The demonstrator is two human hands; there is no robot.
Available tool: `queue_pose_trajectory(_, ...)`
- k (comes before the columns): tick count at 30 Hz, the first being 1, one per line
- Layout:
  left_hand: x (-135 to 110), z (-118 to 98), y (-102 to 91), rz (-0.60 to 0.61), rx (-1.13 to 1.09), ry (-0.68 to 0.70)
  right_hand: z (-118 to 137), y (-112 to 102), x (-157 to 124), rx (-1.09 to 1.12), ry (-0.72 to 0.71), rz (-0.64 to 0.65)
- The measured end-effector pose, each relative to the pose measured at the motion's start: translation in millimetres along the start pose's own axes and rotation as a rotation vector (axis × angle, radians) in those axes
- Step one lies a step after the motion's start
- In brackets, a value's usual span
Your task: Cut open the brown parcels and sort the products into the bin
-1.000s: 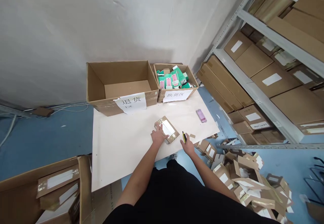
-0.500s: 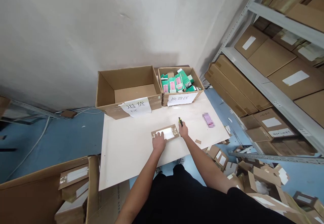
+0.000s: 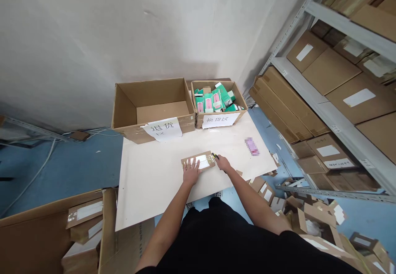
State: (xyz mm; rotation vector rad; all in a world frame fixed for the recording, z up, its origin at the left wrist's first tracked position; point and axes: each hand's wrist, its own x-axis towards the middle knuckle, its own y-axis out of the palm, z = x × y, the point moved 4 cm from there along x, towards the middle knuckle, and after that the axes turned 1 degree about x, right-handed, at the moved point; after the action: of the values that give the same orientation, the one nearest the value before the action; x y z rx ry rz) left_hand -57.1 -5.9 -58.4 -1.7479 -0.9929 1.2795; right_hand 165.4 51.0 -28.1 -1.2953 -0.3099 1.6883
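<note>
A small brown cardboard parcel (image 3: pixel 201 159) with a white label lies flat on the white table (image 3: pixel 154 175). My left hand (image 3: pixel 191 171) presses down on its near left part, fingers spread. My right hand (image 3: pixel 222 163) is closed round a yellow and black utility knife (image 3: pixel 214 156), whose tip touches the parcel's right end.
At the table's back stand an open cardboard box (image 3: pixel 148 107) with nothing visible inside and a smaller box (image 3: pixel 218 100) of green and pink packs, both with paper signs. A pink item (image 3: pixel 252 146) lies at right. Shelves of cartons (image 3: pixel 334 84) are at right, opened boxes (image 3: pixel 309 220) on the floor, a parcel-filled carton (image 3: pixel 62 232) at lower left.
The parcel was turned from a slant to lie across in front of me. My right hand brought the knife from the table's near edge to the parcel's right end.
</note>
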Motion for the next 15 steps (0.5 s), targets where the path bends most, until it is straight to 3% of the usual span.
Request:
queue_pose_trajectory(3, 0, 0, -0.5, -0.008, 0.012, 0.009, 6, -6, 0, -0.124, -0.009, 0.003)
queue_pose_trajectory(8, 0, 0, -1.2, -0.028, -0.015, 0.003, 5, -8, -9, -0.083, 0.013, 0.036)
queue_pose_trajectory(15, -2, -3, -4.6, -0.044, -0.083, 0.002, -26, -12, -32, -0.004, 0.023, 0.101)
